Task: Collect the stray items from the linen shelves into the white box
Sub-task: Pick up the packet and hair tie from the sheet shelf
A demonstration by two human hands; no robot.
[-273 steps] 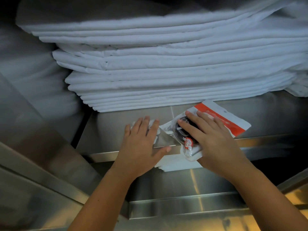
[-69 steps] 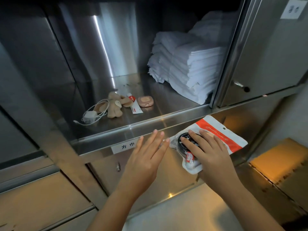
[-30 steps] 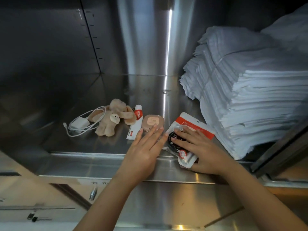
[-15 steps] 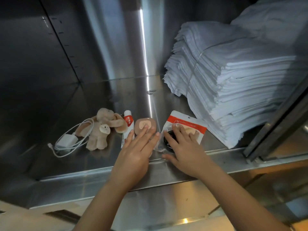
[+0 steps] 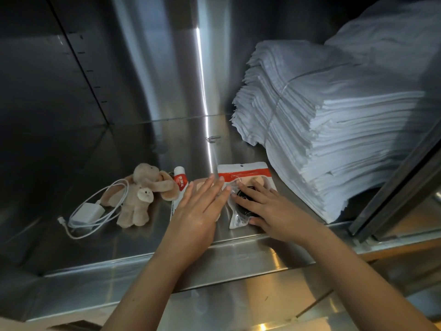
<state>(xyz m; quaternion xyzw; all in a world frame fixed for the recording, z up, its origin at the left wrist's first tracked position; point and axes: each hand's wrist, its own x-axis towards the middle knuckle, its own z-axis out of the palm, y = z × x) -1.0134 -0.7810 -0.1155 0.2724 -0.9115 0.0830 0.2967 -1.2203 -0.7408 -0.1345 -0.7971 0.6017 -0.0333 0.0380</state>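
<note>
Left grip (image 5: 198,211) lay flat, fingers straight, over the compact (image 5: 199,184) near the shelf's (image 5: 143,247) front edge; right grip (image 5: 269,211) pressed flat on the packet (image 5: 243,172).

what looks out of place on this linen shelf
A plush toy, a white charger with its cable, a small tube and a red-striped packet lie loose on the steel shelf left of the stacked white linen; none is linen.

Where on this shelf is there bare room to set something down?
Free: the back half of the steel shelf, between rear wall and item row, left of the stacked white towels. Crowded: the front strip: white cabled charger, beige plush toy, red-white tube, plastic packet.
</note>
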